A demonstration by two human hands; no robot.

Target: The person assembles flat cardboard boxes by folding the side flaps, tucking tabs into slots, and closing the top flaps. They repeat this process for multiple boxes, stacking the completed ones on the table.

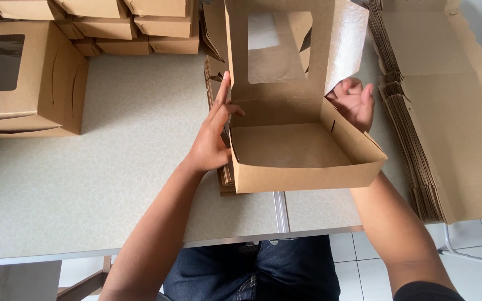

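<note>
Surface: pale speckled table (112, 184), two tops butted with a metal seam just below the box; white tiled floor (475, 251) past the near edge on the right.

Around: assembled windowed box (26, 78) well off beyond the left fingertips, at the far-left of the table. Row of closed boxes (129, 25) stacked along the far edge. Thick stack of flat blanks (447, 111) just outside the right fingers, fanned edges toward them. A second, smaller stack of blanks (218, 83) sits under and behind the left palm, partly hidden by the box.

Brown kraft box (302, 150) sits between the two hands, tray part formed, lid flap up with a clear film window (glossy inner face on the side flap, matte outside).

Left hand (213, 134): fingers straight, flat against the box's left wall, nothing gripped. Right hand (355, 103): fingers curled loosely at the rear right corner behind the side flap; whether they pinch the flap, can't tell, as the wall blocks it.
</note>
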